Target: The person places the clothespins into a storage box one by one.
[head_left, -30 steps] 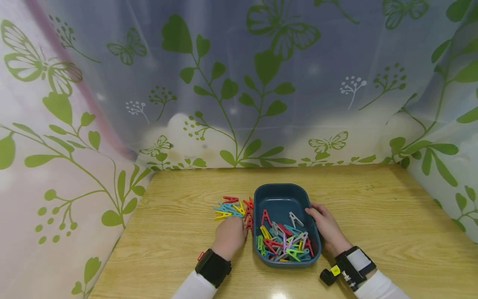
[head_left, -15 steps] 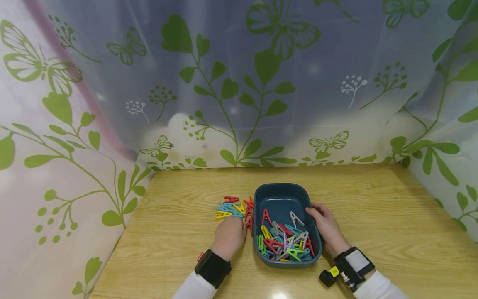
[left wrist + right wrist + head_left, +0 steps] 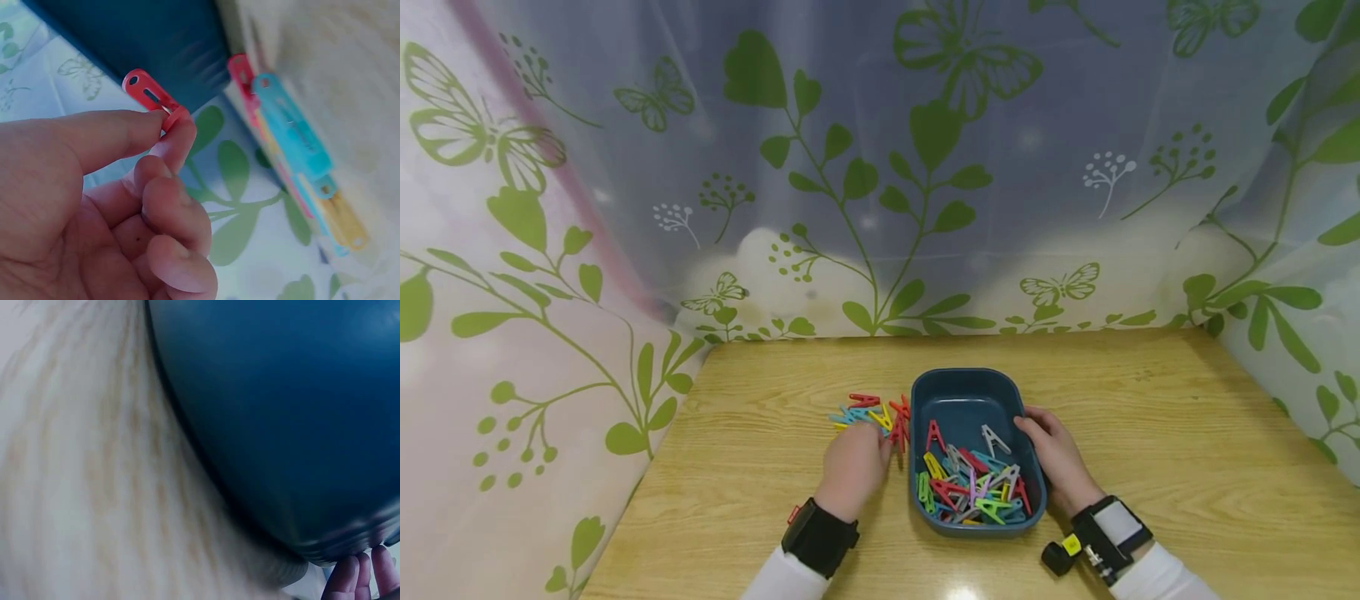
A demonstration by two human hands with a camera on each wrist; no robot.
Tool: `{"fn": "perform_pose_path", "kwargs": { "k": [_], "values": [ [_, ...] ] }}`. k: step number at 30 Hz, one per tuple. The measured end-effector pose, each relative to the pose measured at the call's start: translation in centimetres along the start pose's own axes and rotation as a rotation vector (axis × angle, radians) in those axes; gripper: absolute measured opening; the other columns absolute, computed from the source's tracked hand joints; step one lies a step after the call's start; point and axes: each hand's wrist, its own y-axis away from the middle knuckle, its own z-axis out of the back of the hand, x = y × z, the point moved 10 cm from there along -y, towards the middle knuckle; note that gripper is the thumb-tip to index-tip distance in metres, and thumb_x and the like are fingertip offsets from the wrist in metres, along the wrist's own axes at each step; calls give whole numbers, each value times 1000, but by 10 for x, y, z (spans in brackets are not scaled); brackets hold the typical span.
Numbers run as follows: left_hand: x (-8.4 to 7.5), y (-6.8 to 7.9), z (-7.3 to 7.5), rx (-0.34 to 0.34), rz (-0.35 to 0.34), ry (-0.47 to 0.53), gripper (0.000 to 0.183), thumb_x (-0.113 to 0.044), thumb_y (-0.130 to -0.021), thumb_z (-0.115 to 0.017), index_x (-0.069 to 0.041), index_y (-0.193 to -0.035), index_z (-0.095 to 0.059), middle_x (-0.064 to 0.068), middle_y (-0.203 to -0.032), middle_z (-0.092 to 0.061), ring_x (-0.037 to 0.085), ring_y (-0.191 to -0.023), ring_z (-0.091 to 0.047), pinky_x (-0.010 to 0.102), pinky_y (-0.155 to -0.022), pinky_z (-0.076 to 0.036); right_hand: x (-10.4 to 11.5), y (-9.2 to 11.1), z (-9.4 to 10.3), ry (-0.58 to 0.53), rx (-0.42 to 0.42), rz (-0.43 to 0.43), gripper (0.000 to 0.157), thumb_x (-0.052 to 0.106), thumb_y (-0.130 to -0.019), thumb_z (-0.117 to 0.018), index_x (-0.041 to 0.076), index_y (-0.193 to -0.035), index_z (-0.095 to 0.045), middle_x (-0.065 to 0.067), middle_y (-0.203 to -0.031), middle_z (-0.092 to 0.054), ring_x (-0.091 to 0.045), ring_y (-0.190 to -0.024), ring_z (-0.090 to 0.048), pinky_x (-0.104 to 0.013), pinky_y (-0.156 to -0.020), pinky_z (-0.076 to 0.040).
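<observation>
My left hand [image 3: 852, 468] pinches a red clothespin [image 3: 142, 87] between thumb and index finger; the other fingers curl loosely below. It hovers beside a small pile of red, blue and yellow clothespins, among them a blue clothespin [image 3: 294, 125] and a yellow clothespin [image 3: 344, 219]. To the right stands a dark blue rectangular plastic tub [image 3: 966, 385] with rounded corners. My right hand [image 3: 1060, 458] grips the tub's right side, thumb at the rim and fingers along the outer wall. Many mixed-colour clothespins fill its near half, with a grey clothespin [image 3: 994, 440] lying farther back.
The tub and pile rest on a wood-grain table [image 3: 1150, 417]. A curtain [image 3: 880, 208] printed with green leaves and butterflies surrounds its back and sides. The loose pile lies right against the tub's left wall, by a red clothespin [image 3: 864, 401] at its far edge.
My left hand has picked the nearest red clothespin from beside the tub and shifted slightly up and left. The right hand and the tub stay in place.
</observation>
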Motion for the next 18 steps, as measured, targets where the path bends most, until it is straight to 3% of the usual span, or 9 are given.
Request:
{"fn": "perform_pose_path", "kwargs": {
  "k": [4,10,18],
  "values": [
    [-7,-1,9,-4,6,12,30,-16,-94,-75,-13,-67,-60,-2,-67,-57,12,-58,-53,28,-51,-39,1,1,0,2,1,0,59,36,-108,-50,1,-154,-38,-22,-150,-46,-30,-128,-51,-21,-90,-45],
    [-28,1,20,-29,-39,16,30,-18,-93,-76,-14,-69,-60,-2,-67,-54,11,-58,-50,26,-51,-36,0,1,-1,3,8,-6,61,37,-108,-50,2,-155,-36,-21,-152,-44,-31,-131,-49,-26,-94,-43],
    [-58,7,13,-21,-138,-15,26,-20,-93,-77,-13,-73,-63,-1,-70,-56,10,-58,-50,24,-52,-37,0,1,-1,5,13,6,61,38,-108,-50,2,-155,-36,-22,-151,-45,-30,-129,-50,-20,-89,-45]
  ]
}}
